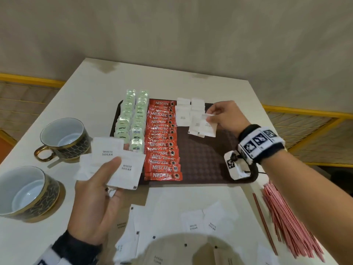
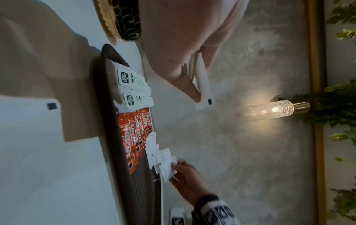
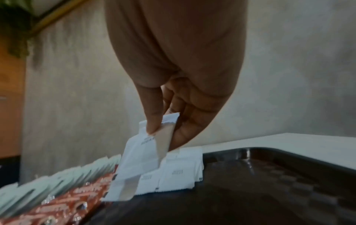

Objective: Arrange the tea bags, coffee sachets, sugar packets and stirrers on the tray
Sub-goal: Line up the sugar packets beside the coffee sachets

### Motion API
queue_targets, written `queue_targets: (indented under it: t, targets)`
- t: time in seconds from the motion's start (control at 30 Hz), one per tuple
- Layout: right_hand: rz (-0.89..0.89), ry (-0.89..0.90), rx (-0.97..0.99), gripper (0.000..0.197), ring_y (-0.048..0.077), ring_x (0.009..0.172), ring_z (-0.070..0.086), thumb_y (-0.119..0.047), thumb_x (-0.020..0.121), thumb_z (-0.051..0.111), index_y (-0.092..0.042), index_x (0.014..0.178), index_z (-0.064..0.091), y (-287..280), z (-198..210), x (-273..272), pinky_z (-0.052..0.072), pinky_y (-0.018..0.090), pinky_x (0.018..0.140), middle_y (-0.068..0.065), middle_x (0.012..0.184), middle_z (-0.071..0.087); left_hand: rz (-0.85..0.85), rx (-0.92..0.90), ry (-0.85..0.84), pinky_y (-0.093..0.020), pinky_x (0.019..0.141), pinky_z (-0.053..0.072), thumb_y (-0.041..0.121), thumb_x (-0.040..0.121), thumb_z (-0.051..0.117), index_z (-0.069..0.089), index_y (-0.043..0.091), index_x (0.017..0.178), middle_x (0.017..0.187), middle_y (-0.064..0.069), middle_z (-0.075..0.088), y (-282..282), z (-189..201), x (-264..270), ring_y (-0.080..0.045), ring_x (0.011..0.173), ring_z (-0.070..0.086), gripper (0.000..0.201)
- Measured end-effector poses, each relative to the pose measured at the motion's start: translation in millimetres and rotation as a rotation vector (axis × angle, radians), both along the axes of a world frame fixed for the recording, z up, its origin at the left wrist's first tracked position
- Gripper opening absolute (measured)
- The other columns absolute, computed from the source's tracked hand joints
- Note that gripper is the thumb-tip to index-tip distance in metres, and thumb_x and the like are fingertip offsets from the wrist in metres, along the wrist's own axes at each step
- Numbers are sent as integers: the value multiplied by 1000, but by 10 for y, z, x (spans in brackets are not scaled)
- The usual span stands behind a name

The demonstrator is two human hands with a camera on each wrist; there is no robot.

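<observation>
Pinched sugar packet [image 1: 207, 125] by its top edge above tray [image 1: 206, 159] (light, floppy paper); fanned spare packets [image 1: 114, 161] under thumb.

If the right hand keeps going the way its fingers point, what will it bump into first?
Probably the sugar packets already lying on the tray. The right hand points left across it, pinching a packet just above them. Beyond lie the coffee sachets. Depth is hard to judge.
</observation>
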State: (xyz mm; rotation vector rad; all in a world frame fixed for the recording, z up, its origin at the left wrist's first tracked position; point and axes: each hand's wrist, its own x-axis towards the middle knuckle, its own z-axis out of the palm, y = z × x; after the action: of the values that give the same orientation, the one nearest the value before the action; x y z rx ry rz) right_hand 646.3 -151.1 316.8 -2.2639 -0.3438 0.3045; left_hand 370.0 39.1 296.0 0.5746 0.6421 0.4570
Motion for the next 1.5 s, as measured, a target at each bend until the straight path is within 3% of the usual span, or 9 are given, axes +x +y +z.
queue_targets:
  t: [0.07,0.2,0.37,0.57,0.67,0.87,1.1,1.33,1.5]
  targets:
    - [67,2,-94,22,25,85,66,1,79,71,-18,71,64,173,-117,151,55,38,80,5,81,66,-44,-143,-103,-9,83,50,19,89,63,62,15,111,117,-8,69,-20,36,14,-5,113,61,22]
    - [95,-38,-149,17,21,84,64,1,81,71,-14,78,65,453,-295,353,53,23,65,7,89,66,77,68,116,-9,56,51,8,93,58,66,18,112,102,3,76,-7,-81,8,5,82,70,24]
    - [91,-84,-168,11,16,80,58,1,81,72,-7,88,69,587,-353,502,40,11,55,4,88,63,58,182,259,-15,54,54,12,86,65,70,21,105,94,10,77,44,-132,58,1,83,72,21]
    - [123,-92,-210,12,16,83,58,-1,79,74,-8,89,70,618,-374,531,40,11,55,3,93,62,41,196,329,-13,48,51,11,86,65,68,18,111,85,11,77,27,-114,93,2,72,71,26]
    - [137,16,-165,14,20,83,63,0,79,74,-12,78,67,517,-272,578,56,24,64,4,87,64,46,171,341,-14,47,51,10,85,66,68,22,98,80,14,76,7,-91,100,2,69,71,18]
    - [157,170,-235,8,6,42,41,-1,77,76,-6,79,71,163,-113,702,32,16,40,4,66,59,19,132,306,-15,41,49,9,86,65,67,21,109,84,9,77,-43,-34,101,0,67,71,27]
    - [192,49,-278,18,15,65,59,1,72,81,-11,75,68,315,-279,766,54,25,65,2,69,63,-32,138,322,-17,39,48,5,86,64,64,19,120,91,-1,77,-168,-11,161,-6,63,72,38]
    - [227,-107,-380,21,14,70,53,-4,70,83,-13,74,64,362,-409,819,41,22,62,-6,70,56,-40,117,391,-16,38,47,7,84,67,64,19,120,102,-4,74,-176,-40,138,-3,55,69,38]
    - [233,-214,-401,28,18,80,52,-11,68,84,-15,86,63,326,-402,850,39,26,64,-2,84,55,-45,131,360,-17,39,49,0,85,64,66,21,99,76,4,76,-193,-52,142,-6,56,70,26]
